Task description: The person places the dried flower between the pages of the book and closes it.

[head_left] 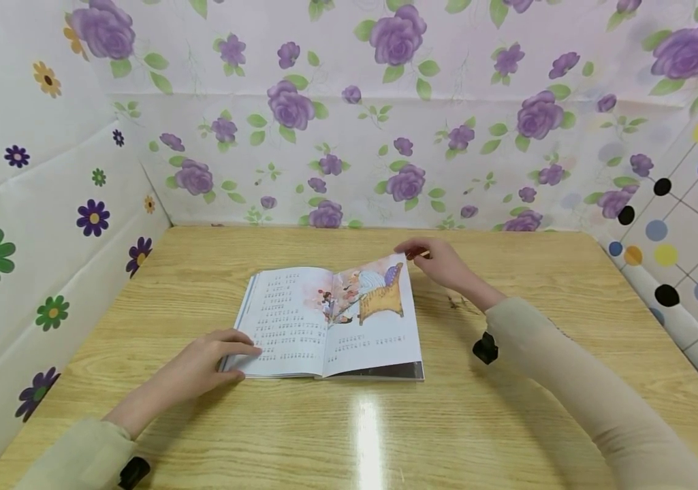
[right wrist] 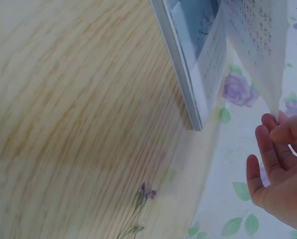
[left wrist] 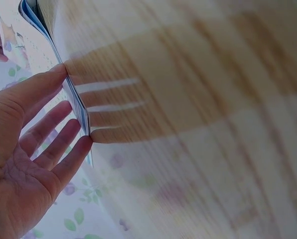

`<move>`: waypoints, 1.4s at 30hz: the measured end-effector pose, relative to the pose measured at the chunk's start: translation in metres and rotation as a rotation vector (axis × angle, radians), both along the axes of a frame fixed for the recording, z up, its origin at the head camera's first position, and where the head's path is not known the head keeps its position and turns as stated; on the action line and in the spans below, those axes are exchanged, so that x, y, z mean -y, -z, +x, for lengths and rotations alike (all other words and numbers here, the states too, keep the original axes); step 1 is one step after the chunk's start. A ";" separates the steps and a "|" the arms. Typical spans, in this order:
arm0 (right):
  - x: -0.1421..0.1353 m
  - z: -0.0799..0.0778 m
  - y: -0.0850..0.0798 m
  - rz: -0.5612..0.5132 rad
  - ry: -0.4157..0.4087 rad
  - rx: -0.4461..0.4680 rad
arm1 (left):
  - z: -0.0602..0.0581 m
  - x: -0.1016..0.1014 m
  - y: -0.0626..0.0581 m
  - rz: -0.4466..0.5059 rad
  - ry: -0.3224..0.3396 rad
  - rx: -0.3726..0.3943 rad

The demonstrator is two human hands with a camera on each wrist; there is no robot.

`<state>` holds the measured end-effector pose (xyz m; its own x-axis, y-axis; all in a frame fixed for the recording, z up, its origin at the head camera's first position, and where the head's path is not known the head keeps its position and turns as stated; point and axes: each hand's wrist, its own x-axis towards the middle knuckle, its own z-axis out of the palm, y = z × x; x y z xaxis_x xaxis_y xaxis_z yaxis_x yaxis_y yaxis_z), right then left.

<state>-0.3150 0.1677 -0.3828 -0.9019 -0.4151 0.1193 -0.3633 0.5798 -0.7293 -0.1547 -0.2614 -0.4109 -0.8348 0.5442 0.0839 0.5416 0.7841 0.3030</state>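
Observation:
An open book (head_left: 287, 299) lies on the wooden table, with printed text on its left page and a colourful picture across the fold. My left hand (head_left: 210, 361) rests on the lower left of the book, its fingers on the page and its thumb at the near edge. In the left wrist view, the fingers of that left hand (left wrist: 44, 154) look fairly straight against the book's edge. With its fingertips, my right hand (head_left: 440, 262) pinches the top outer corner of the right page (head_left: 373, 347). That page is raised; in the right wrist view, the pinching right hand (right wrist: 283, 169) stands beyond the book.
The wooden table (head_left: 263, 435) extends around the book. A floral cloth (head_left: 349, 136) hangs behind it, a flowered panel (head_left: 60, 224) stands at left and a dotted one (head_left: 686, 231) at right. A small flower sprig (right wrist: 144, 196) shows on the tabletop near the right arm.

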 end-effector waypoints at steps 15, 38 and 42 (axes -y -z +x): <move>0.018 -0.009 -0.015 -0.069 -0.003 -0.066 | 0.002 0.000 -0.002 -0.001 -0.001 -0.014; 0.111 -0.032 -0.052 -0.137 -0.125 -0.167 | -0.001 0.003 0.000 0.029 -0.065 0.015; 0.130 -0.036 -0.056 -0.116 -0.156 -0.164 | -0.002 0.004 -0.001 0.041 -0.076 0.045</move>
